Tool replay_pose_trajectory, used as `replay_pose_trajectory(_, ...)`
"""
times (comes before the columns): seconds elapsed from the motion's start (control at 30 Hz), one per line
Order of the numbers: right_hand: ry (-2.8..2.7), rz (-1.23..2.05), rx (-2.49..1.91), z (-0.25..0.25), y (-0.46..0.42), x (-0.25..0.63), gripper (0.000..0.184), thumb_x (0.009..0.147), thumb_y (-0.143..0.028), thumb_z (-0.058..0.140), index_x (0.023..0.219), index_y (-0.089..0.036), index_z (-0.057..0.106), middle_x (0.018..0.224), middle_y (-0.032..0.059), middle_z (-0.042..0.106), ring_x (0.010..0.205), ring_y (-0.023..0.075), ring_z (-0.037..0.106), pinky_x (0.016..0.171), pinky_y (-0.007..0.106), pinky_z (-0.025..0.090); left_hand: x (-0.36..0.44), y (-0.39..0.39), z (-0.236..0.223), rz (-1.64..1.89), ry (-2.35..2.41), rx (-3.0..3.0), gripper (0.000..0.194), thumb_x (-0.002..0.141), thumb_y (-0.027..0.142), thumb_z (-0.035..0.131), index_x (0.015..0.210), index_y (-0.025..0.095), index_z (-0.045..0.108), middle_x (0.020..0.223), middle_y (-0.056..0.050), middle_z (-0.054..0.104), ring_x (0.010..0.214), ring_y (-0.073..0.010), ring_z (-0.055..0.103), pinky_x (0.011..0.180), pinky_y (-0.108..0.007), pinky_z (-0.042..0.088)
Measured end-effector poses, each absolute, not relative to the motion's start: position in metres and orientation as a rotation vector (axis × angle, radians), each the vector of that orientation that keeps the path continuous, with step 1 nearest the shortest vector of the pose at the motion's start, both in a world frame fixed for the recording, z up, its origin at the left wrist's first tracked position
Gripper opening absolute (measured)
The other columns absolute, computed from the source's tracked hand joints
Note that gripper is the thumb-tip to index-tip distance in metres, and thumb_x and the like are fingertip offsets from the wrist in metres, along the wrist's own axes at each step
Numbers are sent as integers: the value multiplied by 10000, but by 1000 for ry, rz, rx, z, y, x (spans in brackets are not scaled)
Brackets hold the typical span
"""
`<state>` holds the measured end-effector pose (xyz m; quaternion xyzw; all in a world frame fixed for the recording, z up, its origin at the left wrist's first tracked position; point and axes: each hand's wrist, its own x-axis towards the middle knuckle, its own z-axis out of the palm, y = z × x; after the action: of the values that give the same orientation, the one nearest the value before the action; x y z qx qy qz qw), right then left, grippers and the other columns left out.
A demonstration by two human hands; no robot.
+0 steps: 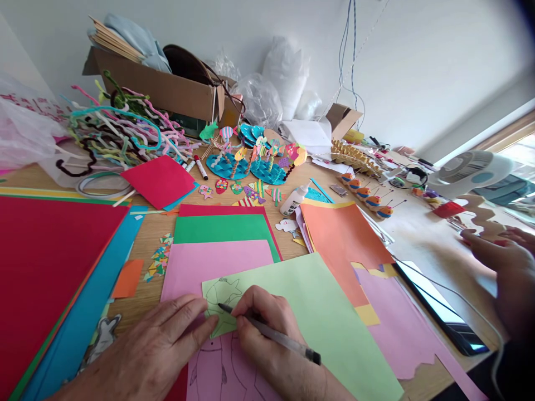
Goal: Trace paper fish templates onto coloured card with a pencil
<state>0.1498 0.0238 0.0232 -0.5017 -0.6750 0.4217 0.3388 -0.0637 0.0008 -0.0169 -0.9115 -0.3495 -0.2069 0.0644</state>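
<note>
My right hand (271,334) is closed around a black pen (288,341), its tip on the light green paper (317,295). Near that sheet's left corner is a line drawing of a fish (223,295). My left hand (167,340) lies flat, fingers stretched out, its fingertips on the left edge of the green sheet. Beneath is pink paper (217,259) with more drawn outlines, partly hidden by my hands. Under the pink lie a green sheet (221,229) and a red one (225,210).
Large red paper (54,278) lies at the left. A glue bottle (295,199), paper fish (254,194) and blue paper decorations (267,171) stand beyond. A tablet (443,306) lies right, near another person's hand (501,262). Pipe cleaners (125,128) and a cardboard box (159,83) sit behind.
</note>
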Motion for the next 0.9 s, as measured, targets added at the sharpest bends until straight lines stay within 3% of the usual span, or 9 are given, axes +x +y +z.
replay_pose_trajectory(0.27,-1742,1165,-1271,22,23,153,87,710,-142,461,728,-208,514,519,-81,413,460,81,347,444,179,298,-73,-2,-24,-552,-1008,-2762,591,819,107,451,1390,260,472,1300,-9,608,1119,-194,589,951,-264,481)
replay_pose_trajectory(0.67,-1803,1121,-1291,19,27,149,100,769,-168,475,794,-199,566,614,-38,554,531,96,476,520,185,383,-65,0,-25,-526,-1009,-2739,641,734,71,407,1345,231,517,1243,-31,631,1102,-200,597,916,-286,522)
replay_pose_trajectory(0.9,-1824,1104,-1315,22,25,149,100,750,-161,466,761,-201,557,577,-49,521,501,90,441,497,184,359,-65,0,-23,-523,-987,-2719,590,745,109,424,1312,229,537,1204,-37,640,1079,-205,596,888,-287,537)
